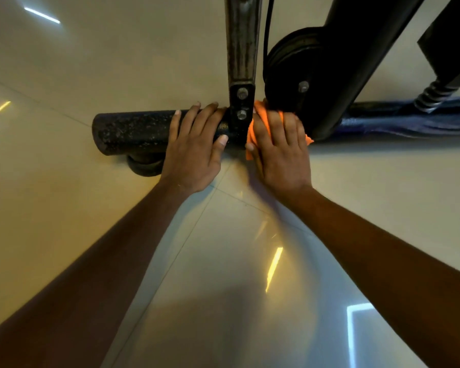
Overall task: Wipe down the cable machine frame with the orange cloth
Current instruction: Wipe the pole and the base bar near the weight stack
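The cable machine's black base bar (133, 130) lies across the floor, with a worn upright post (241, 49) bolted to it. My left hand (194, 150) lies over the bar just left of the post, fingers curled over its top and thumb on the near side. My right hand (282, 147) presses the orange cloth (260, 112) onto the bar just right of the post, fingers spread flat. Most of the cloth is hidden under that hand.
A black pulley wheel (290, 67) and a slanted black frame member (356, 62) stand right behind my right hand. A coil spring (433, 95) and a blue base section (409, 120) lie at the right. A round rubber foot (144, 166) sits under the bar. Glossy floor tiles surround it.
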### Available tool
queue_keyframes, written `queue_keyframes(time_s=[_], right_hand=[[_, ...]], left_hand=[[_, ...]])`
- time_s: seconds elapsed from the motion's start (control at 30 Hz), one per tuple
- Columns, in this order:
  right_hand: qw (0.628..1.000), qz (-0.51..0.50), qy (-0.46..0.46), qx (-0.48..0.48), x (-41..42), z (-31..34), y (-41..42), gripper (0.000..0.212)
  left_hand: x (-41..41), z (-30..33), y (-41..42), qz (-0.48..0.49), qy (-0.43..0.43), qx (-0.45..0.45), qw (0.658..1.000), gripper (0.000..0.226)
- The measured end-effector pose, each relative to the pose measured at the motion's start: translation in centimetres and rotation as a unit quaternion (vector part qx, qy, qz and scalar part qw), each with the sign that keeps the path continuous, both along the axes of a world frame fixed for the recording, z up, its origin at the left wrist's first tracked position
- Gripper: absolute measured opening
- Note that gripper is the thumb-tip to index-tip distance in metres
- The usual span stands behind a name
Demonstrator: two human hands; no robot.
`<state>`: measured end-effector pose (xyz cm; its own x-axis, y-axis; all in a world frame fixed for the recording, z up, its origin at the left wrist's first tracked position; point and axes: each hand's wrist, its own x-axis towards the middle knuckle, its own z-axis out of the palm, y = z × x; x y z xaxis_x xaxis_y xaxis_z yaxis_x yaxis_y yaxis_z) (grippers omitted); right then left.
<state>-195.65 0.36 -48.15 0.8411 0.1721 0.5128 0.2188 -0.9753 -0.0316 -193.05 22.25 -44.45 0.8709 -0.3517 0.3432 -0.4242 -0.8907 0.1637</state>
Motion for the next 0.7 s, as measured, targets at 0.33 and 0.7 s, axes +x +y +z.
queue_keyframes(time_s=[0.33, 0.7], right_hand=[[0.975, 0.06, 0.174, 0.124, -4.0, 3.4, 0.2, 0.06], [0.952, 0.127, 0.214, 0.18, -8.5, 7.4, 1.9, 0.055]], left_hand=[[-2.8, -1.0, -0.3, 0.029, -0.005, 0.03, 0.999, 0.062], [-5.0, 4.3, 4.4, 0.065, 0.126, -0.089, 0.986, 0.053]])
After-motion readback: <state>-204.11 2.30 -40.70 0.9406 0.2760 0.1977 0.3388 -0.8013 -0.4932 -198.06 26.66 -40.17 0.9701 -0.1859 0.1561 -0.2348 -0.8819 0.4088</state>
